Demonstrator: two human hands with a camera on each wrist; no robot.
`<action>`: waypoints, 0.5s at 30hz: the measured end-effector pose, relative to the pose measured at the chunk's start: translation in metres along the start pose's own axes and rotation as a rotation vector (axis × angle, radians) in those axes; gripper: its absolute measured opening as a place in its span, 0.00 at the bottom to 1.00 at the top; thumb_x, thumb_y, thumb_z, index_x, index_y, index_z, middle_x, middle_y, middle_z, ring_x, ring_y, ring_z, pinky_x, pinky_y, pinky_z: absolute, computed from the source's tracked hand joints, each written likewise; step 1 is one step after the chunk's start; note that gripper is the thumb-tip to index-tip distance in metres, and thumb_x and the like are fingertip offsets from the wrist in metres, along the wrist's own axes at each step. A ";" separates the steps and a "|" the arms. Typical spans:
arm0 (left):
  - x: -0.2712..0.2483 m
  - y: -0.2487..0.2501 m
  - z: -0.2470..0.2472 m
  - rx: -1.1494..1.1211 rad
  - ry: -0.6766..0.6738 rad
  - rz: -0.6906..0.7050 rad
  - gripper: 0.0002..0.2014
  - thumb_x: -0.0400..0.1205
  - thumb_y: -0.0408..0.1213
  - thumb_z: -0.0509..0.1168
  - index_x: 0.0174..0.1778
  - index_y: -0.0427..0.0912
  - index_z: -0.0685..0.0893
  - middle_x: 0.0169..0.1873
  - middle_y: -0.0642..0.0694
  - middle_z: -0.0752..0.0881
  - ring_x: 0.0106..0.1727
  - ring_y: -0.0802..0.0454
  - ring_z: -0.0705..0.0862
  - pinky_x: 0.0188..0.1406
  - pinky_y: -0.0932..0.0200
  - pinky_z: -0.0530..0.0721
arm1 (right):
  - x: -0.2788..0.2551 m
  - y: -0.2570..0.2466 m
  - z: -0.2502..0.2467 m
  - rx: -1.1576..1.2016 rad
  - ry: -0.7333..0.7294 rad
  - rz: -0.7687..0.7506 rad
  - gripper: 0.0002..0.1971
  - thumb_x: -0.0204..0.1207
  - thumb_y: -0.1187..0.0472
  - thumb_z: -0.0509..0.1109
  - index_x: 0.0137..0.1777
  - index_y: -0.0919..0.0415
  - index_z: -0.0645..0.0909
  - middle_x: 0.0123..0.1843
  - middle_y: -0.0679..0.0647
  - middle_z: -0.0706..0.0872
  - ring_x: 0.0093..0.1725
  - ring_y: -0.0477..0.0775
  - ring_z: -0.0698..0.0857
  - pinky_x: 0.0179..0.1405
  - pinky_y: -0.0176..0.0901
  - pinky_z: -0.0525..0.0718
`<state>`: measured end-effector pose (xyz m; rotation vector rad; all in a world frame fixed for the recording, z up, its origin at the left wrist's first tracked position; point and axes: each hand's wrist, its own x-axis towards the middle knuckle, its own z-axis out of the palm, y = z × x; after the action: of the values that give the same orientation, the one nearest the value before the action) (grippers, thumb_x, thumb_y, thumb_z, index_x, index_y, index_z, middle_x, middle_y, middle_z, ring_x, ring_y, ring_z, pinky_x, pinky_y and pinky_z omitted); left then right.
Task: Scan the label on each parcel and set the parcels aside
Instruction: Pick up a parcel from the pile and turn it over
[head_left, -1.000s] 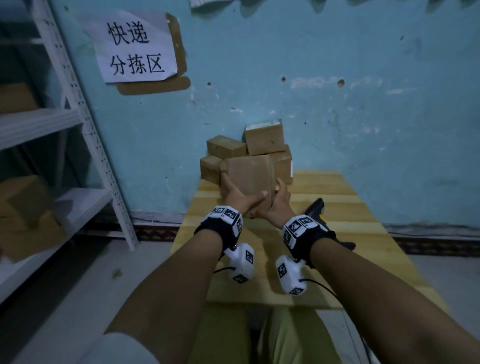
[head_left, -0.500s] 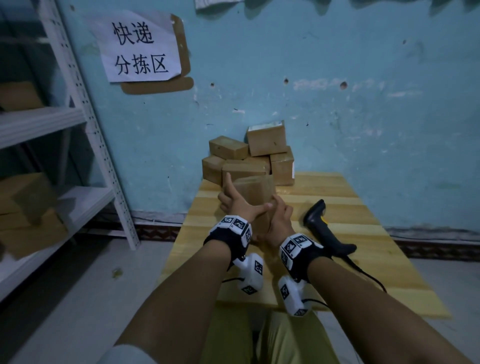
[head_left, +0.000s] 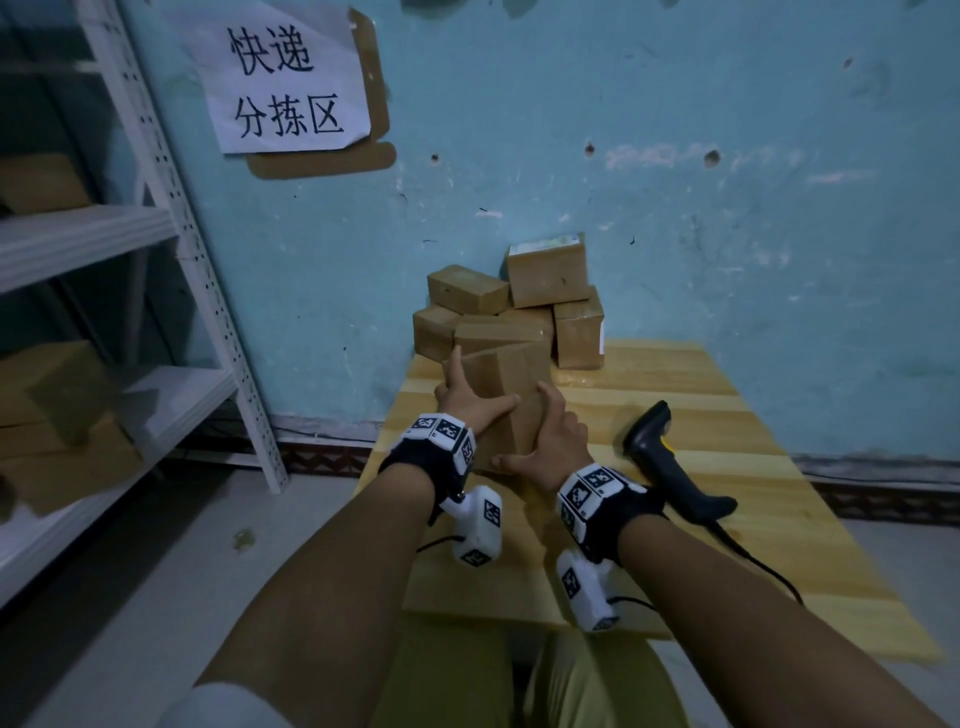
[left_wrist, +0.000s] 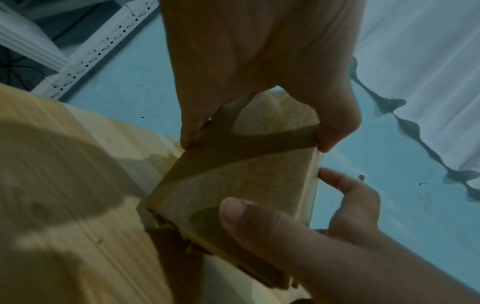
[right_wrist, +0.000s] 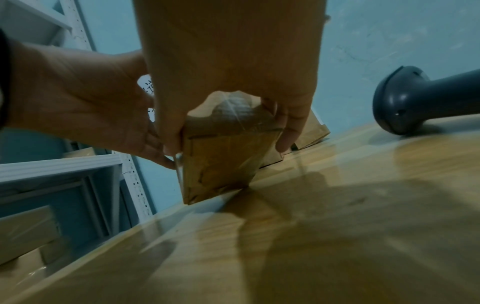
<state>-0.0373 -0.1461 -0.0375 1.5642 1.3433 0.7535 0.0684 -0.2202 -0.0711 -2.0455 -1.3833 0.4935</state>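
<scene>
2 hands clamp 1 box (head_left: 511, 387) at frame centre: left hand (head_left: 467, 402) gripping its left side, right hand (head_left: 556, 441) its lower right, on the table (head_left: 727, 493).

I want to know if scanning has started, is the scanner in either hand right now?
No: the scanner lies on the table, while the left hand and right hand both hold the box.
</scene>
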 end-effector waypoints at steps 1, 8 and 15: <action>0.001 -0.001 0.000 -0.022 -0.004 -0.010 0.54 0.72 0.43 0.74 0.81 0.59 0.39 0.78 0.38 0.60 0.76 0.36 0.67 0.72 0.40 0.71 | 0.001 -0.002 0.001 -0.015 -0.002 0.005 0.57 0.61 0.48 0.80 0.80 0.44 0.42 0.70 0.62 0.68 0.69 0.63 0.68 0.67 0.54 0.70; 0.008 -0.006 0.000 -0.140 -0.035 -0.017 0.53 0.75 0.37 0.72 0.81 0.59 0.36 0.80 0.39 0.61 0.77 0.38 0.68 0.74 0.38 0.71 | 0.007 -0.012 0.006 -0.162 -0.002 0.040 0.58 0.63 0.43 0.78 0.81 0.45 0.37 0.71 0.61 0.65 0.71 0.61 0.65 0.65 0.54 0.72; 0.016 -0.012 -0.012 -0.216 -0.037 -0.008 0.50 0.73 0.33 0.73 0.82 0.56 0.45 0.79 0.43 0.64 0.76 0.41 0.70 0.74 0.43 0.72 | 0.013 -0.009 0.007 -0.025 0.087 -0.100 0.48 0.65 0.42 0.76 0.78 0.49 0.50 0.73 0.58 0.69 0.72 0.60 0.70 0.72 0.54 0.66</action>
<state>-0.0495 -0.1278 -0.0456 1.3946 1.1987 0.8315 0.0626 -0.2038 -0.0698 -1.9822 -1.4379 0.3417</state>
